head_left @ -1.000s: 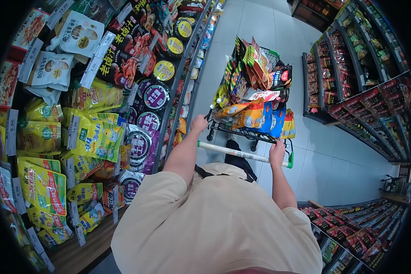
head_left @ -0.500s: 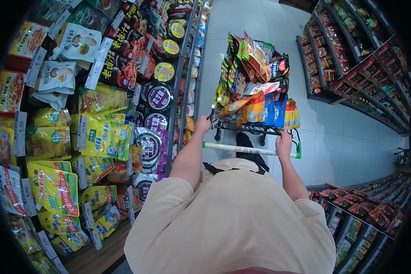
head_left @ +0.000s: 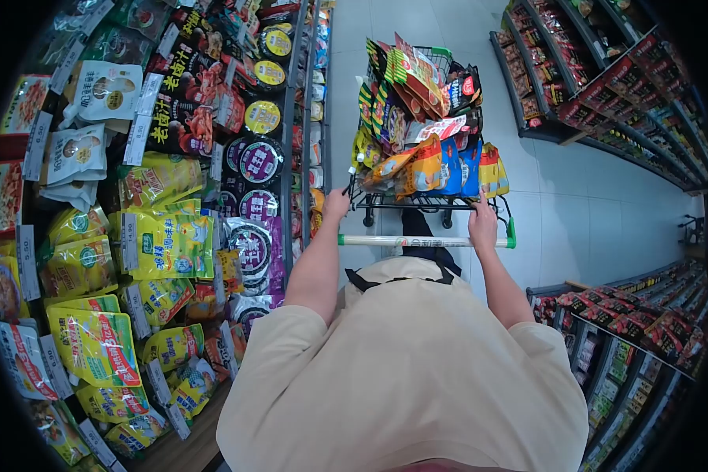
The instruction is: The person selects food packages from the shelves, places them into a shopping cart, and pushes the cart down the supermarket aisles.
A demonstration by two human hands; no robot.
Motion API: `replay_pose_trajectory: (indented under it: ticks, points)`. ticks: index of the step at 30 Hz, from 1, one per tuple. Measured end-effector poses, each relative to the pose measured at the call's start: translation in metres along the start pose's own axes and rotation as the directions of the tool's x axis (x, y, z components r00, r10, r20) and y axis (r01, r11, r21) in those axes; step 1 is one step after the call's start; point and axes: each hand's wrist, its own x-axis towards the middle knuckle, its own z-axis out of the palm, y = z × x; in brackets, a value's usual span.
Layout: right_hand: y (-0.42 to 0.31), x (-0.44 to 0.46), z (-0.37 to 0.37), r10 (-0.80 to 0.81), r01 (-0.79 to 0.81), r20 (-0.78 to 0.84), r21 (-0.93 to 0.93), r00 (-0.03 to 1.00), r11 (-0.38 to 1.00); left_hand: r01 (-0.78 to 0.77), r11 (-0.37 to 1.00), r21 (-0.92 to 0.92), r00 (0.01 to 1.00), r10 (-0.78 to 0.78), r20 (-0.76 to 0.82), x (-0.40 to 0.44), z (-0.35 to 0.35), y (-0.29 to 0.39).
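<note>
A shopping cart (head_left: 435,208) stands in front of me, heaped with bagged snacks. Its pale handle bar (head_left: 405,241) with green ends runs across, close to my waist. My left hand (head_left: 337,206) is closed on the cart's frame at the left, forward of the bar. On the other side, my right hand (head_left: 482,226) grips the frame near the basket's rear edge; part of its fingers is hidden. Orange bags (head_left: 422,167), blue bags (head_left: 459,167) and a yellow bag (head_left: 489,171) line the rear of the load. Red-and-green packets (head_left: 411,77) stick up at the front.
A tall shelf of yellow seasoning pouches (head_left: 169,244), black sauce packs (head_left: 182,118) and round-lidded tubs (head_left: 261,161) runs close along my left. Shelving (head_left: 554,71) stands ahead on the right, and another shelf (head_left: 637,322) behind it. Pale tiled floor (head_left: 574,228) lies between.
The cart and both hands sit slightly higher and further left in view. Left shelf goods have shifted too, as the view turned a little. Both hands keep their hold.
</note>
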Motion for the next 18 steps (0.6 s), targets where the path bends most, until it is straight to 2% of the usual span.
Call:
replay_pose_trajectory:
  ticks: [8, 10, 13, 18]
  points:
    - [-0.002, 0.009, 0.004, 0.027, -0.026, 0.026, -0.036, 0.999, 0.999, 0.056, 0.998, 0.01, 0.998, -0.056, 0.001, -0.008, -0.015, 0.02]
    - [-0.004, 0.011, 0.005, 0.074, -0.072, 0.049, -0.042, 0.996, 0.996, 0.051, 0.999, 0.014, 0.999, -0.051, 0.006, -0.004, -0.014, 0.019]
    - [-0.002, 0.017, 0.007, 0.05, -0.045, 0.079, -0.066, 0.996, 0.997, 0.054, 0.998, 0.019, 0.998, -0.055, 0.017, 0.003, -0.014, 0.019]
    - [-0.01, 0.025, 0.007, 0.034, -0.032, 0.035, -0.058, 0.999, 0.998, 0.056, 0.998, 0.021, 0.998, -0.056, 0.001, 0.014, -0.013, 0.018]
